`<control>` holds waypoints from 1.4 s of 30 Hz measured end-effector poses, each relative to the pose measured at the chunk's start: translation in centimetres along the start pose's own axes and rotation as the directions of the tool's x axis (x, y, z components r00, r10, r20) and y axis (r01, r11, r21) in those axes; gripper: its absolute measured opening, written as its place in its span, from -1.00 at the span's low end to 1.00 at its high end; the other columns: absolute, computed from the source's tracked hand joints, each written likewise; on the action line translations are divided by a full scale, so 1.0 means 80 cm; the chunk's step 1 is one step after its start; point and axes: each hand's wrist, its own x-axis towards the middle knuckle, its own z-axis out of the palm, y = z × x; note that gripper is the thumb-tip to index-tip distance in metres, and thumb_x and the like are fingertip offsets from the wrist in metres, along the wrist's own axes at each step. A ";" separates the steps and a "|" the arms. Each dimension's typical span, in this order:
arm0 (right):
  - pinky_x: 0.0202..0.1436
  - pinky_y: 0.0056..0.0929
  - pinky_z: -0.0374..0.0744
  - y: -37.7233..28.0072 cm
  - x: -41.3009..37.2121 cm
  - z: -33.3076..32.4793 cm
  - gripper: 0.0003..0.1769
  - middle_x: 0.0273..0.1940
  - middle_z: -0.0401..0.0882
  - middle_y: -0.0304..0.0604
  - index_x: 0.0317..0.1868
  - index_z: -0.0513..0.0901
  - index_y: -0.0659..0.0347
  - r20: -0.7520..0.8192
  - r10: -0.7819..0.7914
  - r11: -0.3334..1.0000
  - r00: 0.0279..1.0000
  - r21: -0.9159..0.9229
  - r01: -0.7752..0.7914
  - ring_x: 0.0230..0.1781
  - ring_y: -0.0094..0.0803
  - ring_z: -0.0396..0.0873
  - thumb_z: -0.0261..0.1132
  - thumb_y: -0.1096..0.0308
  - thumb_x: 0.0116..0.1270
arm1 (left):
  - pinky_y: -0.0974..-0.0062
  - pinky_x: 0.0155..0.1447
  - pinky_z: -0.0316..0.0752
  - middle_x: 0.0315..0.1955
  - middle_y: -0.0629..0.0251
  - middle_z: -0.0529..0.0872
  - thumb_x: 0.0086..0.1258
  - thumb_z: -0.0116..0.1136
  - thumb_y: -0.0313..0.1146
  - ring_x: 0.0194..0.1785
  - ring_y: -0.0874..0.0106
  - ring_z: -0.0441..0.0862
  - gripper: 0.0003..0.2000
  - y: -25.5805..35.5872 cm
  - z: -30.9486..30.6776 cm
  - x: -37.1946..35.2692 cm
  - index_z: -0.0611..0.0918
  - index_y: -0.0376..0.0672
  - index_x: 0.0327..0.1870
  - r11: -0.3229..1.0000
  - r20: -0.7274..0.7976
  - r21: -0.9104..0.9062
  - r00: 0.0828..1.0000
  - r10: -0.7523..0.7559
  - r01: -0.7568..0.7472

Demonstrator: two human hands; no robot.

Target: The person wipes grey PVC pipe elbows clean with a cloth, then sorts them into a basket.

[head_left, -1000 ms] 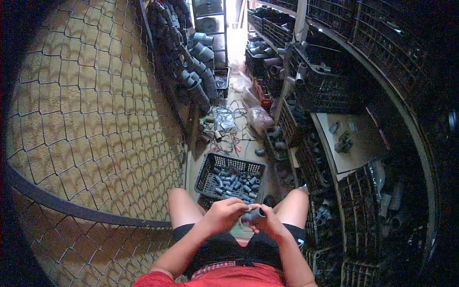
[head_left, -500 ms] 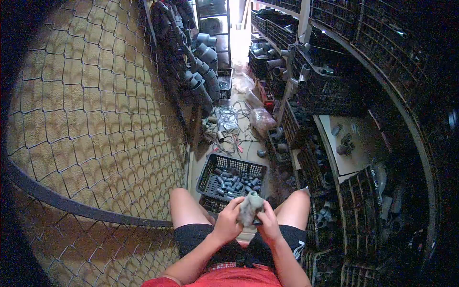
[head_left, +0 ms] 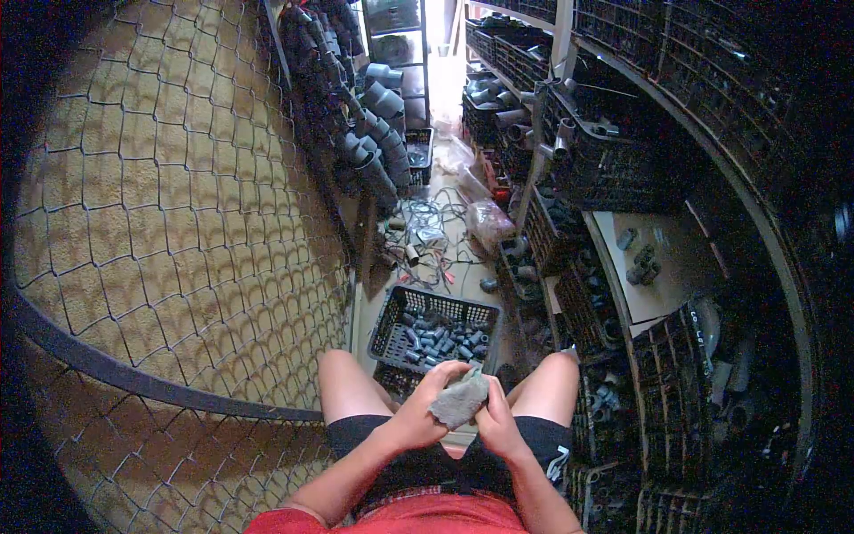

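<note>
Between my two hands, just above my lap, is a grey-green cloth (head_left: 460,400). My left hand (head_left: 422,411) has its fingers wrapped round the cloth's left side and top. My right hand (head_left: 498,422) is closed on the cloth's right edge, thumb near the top. Whether anything lies inside the cloth is hidden. Just beyond the hands, a black plastic crate (head_left: 382,324) on the floor holds many grey pipe fittings (head_left: 442,340).
Wire mesh (head_left: 187,205) runs along the left. Large grey pipe fittings (head_left: 382,98) are stacked back left. Shelves with black crates (head_left: 614,169) line the right, with a board (head_left: 663,294) bearing several fittings. Tangled cables (head_left: 427,231) and a plastic-wrapped bundle (head_left: 489,222) lie ahead.
The cloth has turned and spread from a bunched upright shape to a wider, slanted one. Both hands have shifted slightly round it, my left hand reaching over its top.
</note>
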 end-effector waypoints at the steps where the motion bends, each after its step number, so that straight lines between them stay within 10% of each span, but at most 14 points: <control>1: 0.36 -0.33 0.31 0.005 0.000 0.001 -0.46 0.11 0.39 0.01 0.26 0.33 0.35 0.012 0.016 1.000 1.000 0.015 -0.016 0.21 -0.17 0.40 0.01 0.58 0.21 | 0.27 0.37 0.32 0.16 -0.01 0.47 0.04 0.43 -0.45 0.28 0.08 0.44 -0.27 -0.003 0.000 -0.001 0.35 -0.28 0.30 1.000 -0.002 0.002 1.000 0.002 -0.002; 5: 0.38 -0.36 0.28 0.011 0.000 0.000 -0.46 0.12 0.41 -0.04 0.27 0.33 0.35 0.092 0.268 0.924 0.959 0.258 -0.283 0.23 -0.19 0.39 0.01 0.60 0.22 | 0.26 0.30 0.41 0.10 0.01 0.55 0.04 0.41 -0.46 0.19 0.07 0.53 -0.46 -0.022 0.000 -0.007 0.54 -0.26 0.13 0.993 -0.019 0.118 0.999 -0.028 0.030; 10: 0.28 -0.35 0.46 0.010 0.004 -0.001 -0.52 0.14 0.47 -0.14 0.29 0.32 0.28 0.001 0.493 0.436 0.870 0.865 -0.248 0.18 -0.35 0.47 0.13 0.58 0.37 | 0.28 0.19 0.50 0.04 0.09 0.61 -0.04 0.40 -0.46 0.12 0.10 0.58 -0.59 -0.012 0.015 -0.016 0.67 -0.20 -0.06 0.997 -0.237 -0.035 0.969 -0.071 0.064; 14: 0.24 -0.35 0.50 0.007 0.007 0.004 -0.46 0.19 0.45 -0.13 0.36 0.21 0.19 -0.049 0.405 0.571 0.913 0.793 -0.211 0.16 -0.38 0.48 0.14 0.58 0.42 | 0.24 0.14 0.50 0.03 0.13 0.63 -0.04 0.39 -0.39 0.11 0.12 0.58 -0.59 -0.019 0.011 -0.013 0.67 -0.17 -0.06 0.889 -0.063 0.421 0.972 0.225 -0.178; 19: 0.25 -0.40 0.45 0.000 0.001 0.020 -0.45 0.16 0.42 -0.12 0.38 0.17 0.16 -0.081 0.378 0.719 0.922 0.653 -0.237 0.18 -0.38 0.43 0.11 0.57 0.44 | 0.23 0.18 0.48 0.00 0.13 0.65 -0.05 0.42 -0.38 0.08 0.11 0.60 -0.54 -0.034 0.005 -0.018 0.64 -0.15 -0.02 0.915 -0.066 0.361 0.973 0.220 -0.182; 30: 0.29 -0.39 0.37 0.006 -0.010 0.051 -0.46 0.15 0.31 -0.18 0.39 0.06 0.11 -0.272 0.290 0.863 0.918 0.490 -0.127 0.16 -0.44 0.35 0.02 0.52 0.49 | 0.45 -0.01 0.56 -0.20 0.16 0.69 0.06 0.35 -0.50 -0.14 0.29 0.70 -0.71 -0.038 0.046 -0.005 0.59 -0.22 -0.16 0.923 -0.243 -0.175 0.893 -0.379 0.344; 34: 0.23 -0.46 0.39 -0.006 -0.002 0.016 -0.64 -0.03 0.47 -0.20 0.17 0.31 0.19 -0.225 0.183 0.865 0.957 0.500 -0.048 0.05 -0.44 0.44 0.11 0.44 0.39 | 0.37 0.02 0.60 -0.10 0.12 0.69 0.12 0.26 -0.52 -0.07 0.20 0.72 -0.65 -0.017 0.034 0.005 0.60 -0.19 -0.01 0.994 -0.262 0.104 0.965 -0.001 0.029; 37: -0.01 -0.45 0.43 -0.035 0.017 0.006 -0.86 -0.30 0.47 -0.20 -0.18 0.46 0.23 -0.367 0.238 0.738 0.899 0.671 0.079 -0.19 -0.45 0.45 0.06 0.33 0.39 | 0.28 -0.05 0.59 -0.12 0.08 0.65 0.13 0.19 -0.57 -0.05 0.06 0.66 -0.64 -0.010 0.020 0.012 0.55 -0.17 0.00 0.936 0.060 0.303 0.984 0.171 -0.181; 42: -0.21 -0.40 0.36 -0.049 0.034 0.008 -0.75 -0.63 0.23 -0.30 -0.48 0.34 0.12 -0.464 0.174 0.632 0.869 0.729 0.263 -0.51 -0.42 0.35 0.02 0.30 0.40 | 0.33 -0.23 0.52 -0.35 0.21 0.61 0.22 0.15 -0.51 -0.30 0.21 0.62 -0.87 -0.042 0.058 0.005 0.54 -0.14 -0.22 0.983 -0.207 0.177 0.975 0.079 -0.042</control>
